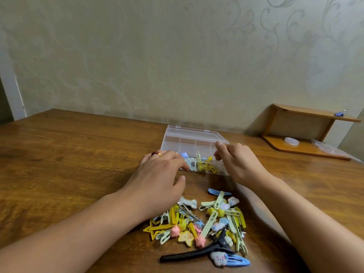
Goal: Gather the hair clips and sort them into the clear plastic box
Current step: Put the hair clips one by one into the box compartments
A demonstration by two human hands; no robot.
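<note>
both hands sit at the clear box (189, 137) on the table (78, 154); left hand (157, 174) relaxed, right hand (236, 160) curled, hold unclear. pile of clips (206, 219) waits nearer; lift few at once, matching compartments.

My desk (78, 154) is smooth, grained wood. The box (189, 138) is clear plastic. My clips (206, 221) look glossy plastic, some metal.

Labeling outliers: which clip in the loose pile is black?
The long black clip along the near edge of the pile. It is the only dark one; the rest are yellow, green, blue or pink.
</note>
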